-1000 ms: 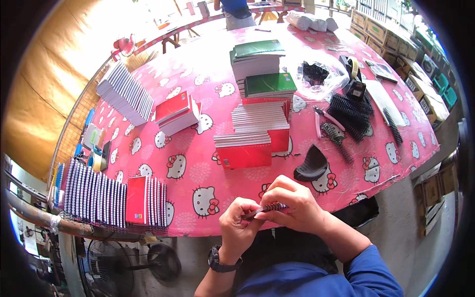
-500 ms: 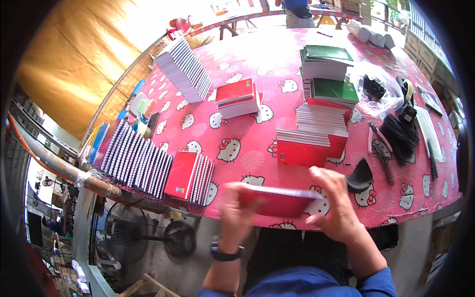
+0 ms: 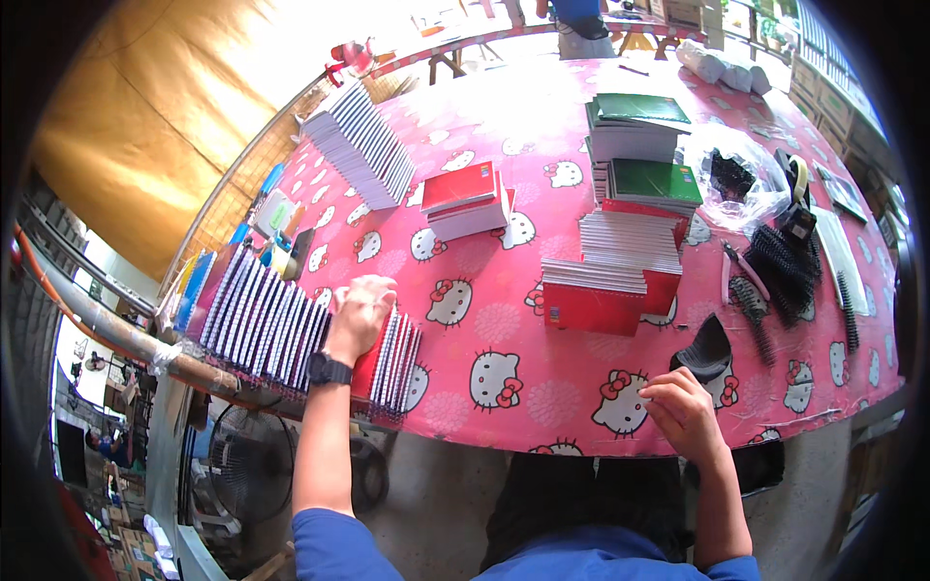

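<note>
My left hand point(image 3: 360, 315), a dark watch on its wrist, is over the red spiral notebook point(image 3: 365, 373) at the left table edge, its fingers bent over the notebook's far side. Right beside that one, several more notebooks point(image 3: 399, 353) stand packed with their white page edges showing. My right hand point(image 3: 686, 412) hovers above the front edge of the table, fingers loosely curled and apart, with nothing in it. Just beyond its fingertips lies a black curved piece point(image 3: 705, 349). Near the middle is a pile of red-covered books point(image 3: 593, 302) with white pages.
Bound notebooks point(image 3: 263, 315) form a long row at left. Farther back are a tall notebook stack point(image 3: 358, 145), a small red-covered pile point(image 3: 463, 198) and green-covered books point(image 3: 644, 179). Pink-handled pliers point(image 3: 744, 271), black binding coils point(image 3: 783, 266) and a clear plastic bag point(image 3: 741, 184) lie right.
The red notebook that was between both hands has gone left with my left hand to the row at the table edge. My right hand has let go and moved slightly right and down.
</note>
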